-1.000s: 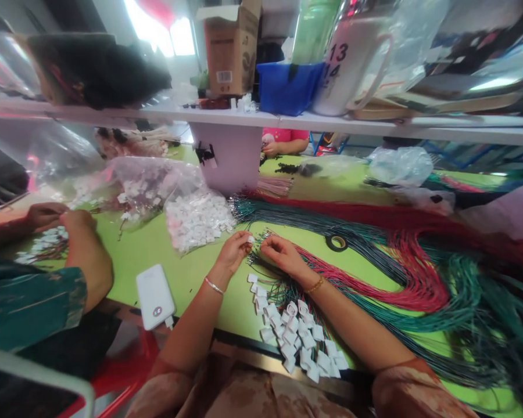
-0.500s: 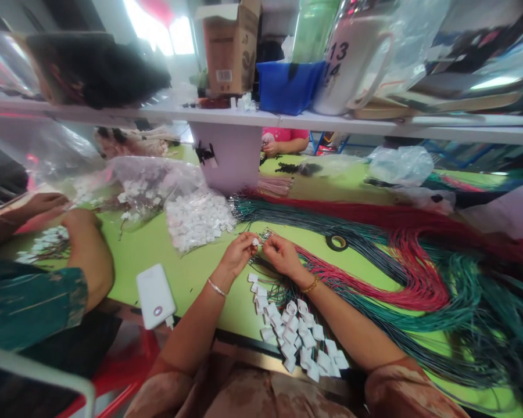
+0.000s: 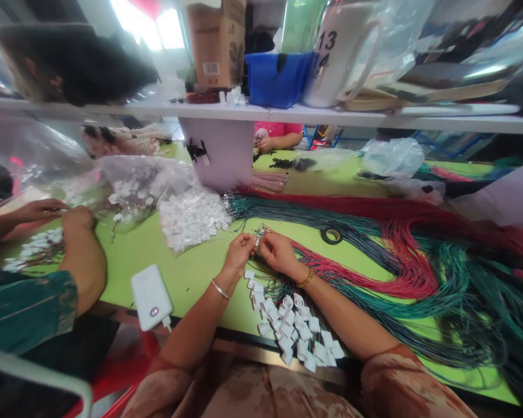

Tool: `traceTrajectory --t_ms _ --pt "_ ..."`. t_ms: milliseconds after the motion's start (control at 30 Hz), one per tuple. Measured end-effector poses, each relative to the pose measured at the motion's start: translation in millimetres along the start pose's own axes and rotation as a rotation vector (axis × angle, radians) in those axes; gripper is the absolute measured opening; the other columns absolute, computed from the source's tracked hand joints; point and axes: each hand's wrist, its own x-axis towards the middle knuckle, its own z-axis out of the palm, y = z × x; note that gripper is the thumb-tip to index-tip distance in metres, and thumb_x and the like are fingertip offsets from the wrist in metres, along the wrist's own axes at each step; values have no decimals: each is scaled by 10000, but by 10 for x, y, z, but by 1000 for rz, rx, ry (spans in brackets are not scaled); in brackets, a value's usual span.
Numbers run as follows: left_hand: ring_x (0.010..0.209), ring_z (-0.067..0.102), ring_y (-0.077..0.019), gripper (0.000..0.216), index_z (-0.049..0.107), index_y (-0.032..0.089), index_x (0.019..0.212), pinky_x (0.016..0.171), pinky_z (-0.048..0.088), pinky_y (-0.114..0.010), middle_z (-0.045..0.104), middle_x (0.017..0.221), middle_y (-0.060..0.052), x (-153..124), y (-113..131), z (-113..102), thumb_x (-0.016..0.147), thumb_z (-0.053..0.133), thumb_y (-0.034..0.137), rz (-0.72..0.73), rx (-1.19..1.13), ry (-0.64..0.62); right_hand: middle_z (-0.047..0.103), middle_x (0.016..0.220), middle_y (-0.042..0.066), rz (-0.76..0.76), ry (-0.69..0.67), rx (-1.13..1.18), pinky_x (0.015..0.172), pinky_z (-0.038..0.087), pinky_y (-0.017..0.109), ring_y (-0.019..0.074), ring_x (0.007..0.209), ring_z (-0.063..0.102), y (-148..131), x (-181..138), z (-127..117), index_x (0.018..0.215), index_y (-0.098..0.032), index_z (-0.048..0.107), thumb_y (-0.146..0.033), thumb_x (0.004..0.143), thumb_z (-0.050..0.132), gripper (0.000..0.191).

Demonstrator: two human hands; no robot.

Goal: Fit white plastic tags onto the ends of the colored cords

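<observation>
My left hand (image 3: 239,254) pinches a small white plastic connector (image 3: 256,241) between thumb and fingertips. Right against it, my right hand (image 3: 279,255) is closed with its fingers curled inward; whatever thin piece lies in its pinch is too small to tell, though wire ends surround it. Metal-tipped ends of a red, green and black wire bundle (image 3: 366,274) lie just behind the fingers. Below my hands, between the forearms, a heap of white connectors (image 3: 290,325) on wires rests at the table's front edge.
A clear bag of white connectors (image 3: 194,217) lies left of the wires. A white power bank (image 3: 151,297) sits near the front edge, a black tape roll (image 3: 332,233) among the wires. Co-worker's arms (image 3: 83,249) are at left. A shelf (image 3: 261,114) crosses above.
The view has shifted slightly, so the scene sits further left. My hands are a little closer together, and the connector is more covered by fingers.
</observation>
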Motion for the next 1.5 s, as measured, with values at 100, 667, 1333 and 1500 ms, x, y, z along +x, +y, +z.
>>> traceTrajectory --t_ms 100,667,1333,1500 --pt "535 483 -55 283 592 134 716 530 356 -187 566 610 24 -4 -13 7 629 785 322 0 -20 20 489 582 -2 17 -48 98 557 286 246 120 553 391 40 -10 19 627 -194 445 -257 840 447 223" --pt "528 499 -64 250 610 135 693 519 366 -188 569 598 15 -25 61 12 602 788 286 -31 61 -15 591 714 5 -8 -192 106 631 354 234 120 645 468 98 -20 -328 776 -169 597 -275 838 520 146" --pt "524 508 -62 223 605 136 673 504 376 -185 589 628 -5 -6 77 -13 600 775 261 -98 88 -41 617 871 85 155 -231 -485 643 297 269 166 741 522 585 -28 -369 886 -177 649 -284 913 459 220" --pt "539 519 -66 233 621 140 694 516 386 -186 594 641 -4 -12 69 -12 591 787 267 -106 97 -41 630 852 104 166 -208 -499 623 268 284 179 711 503 564 -54 -377 904 -157 593 -271 940 389 237"
